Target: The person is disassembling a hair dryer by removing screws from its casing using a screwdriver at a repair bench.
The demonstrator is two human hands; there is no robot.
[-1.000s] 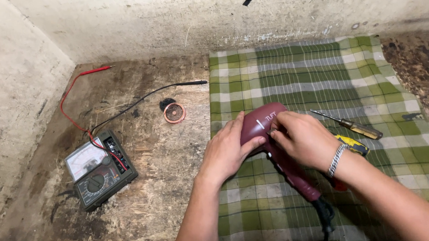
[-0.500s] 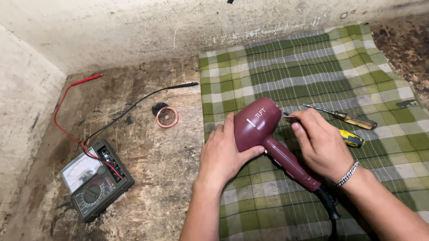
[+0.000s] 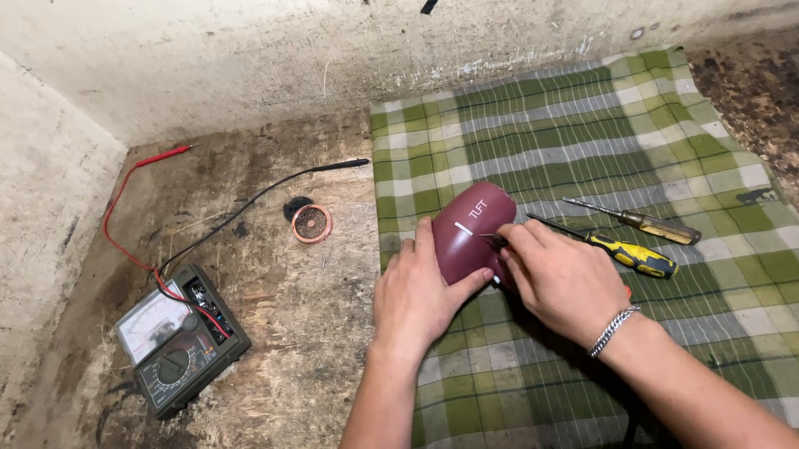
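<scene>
Your left hand (image 3: 422,292) grips maroon hair dryer (image 3: 469,229) on green plaid cloth (image 3: 653,135); keep it pinned. Right hand (image 3: 560,279) pinches thin tool at casing; hold tip steady. Screwdrivers (image 3: 637,256) beyond, multimeter (image 3: 180,344) left on tabletop (image 3: 280,380).

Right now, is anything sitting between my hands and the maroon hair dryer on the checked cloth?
Nothing visible. The left hand already rests against the hair dryer, and the right hand touches its other side. The two screwdrivers lie to the right on the green checked cloth, apart from both hands.
</scene>
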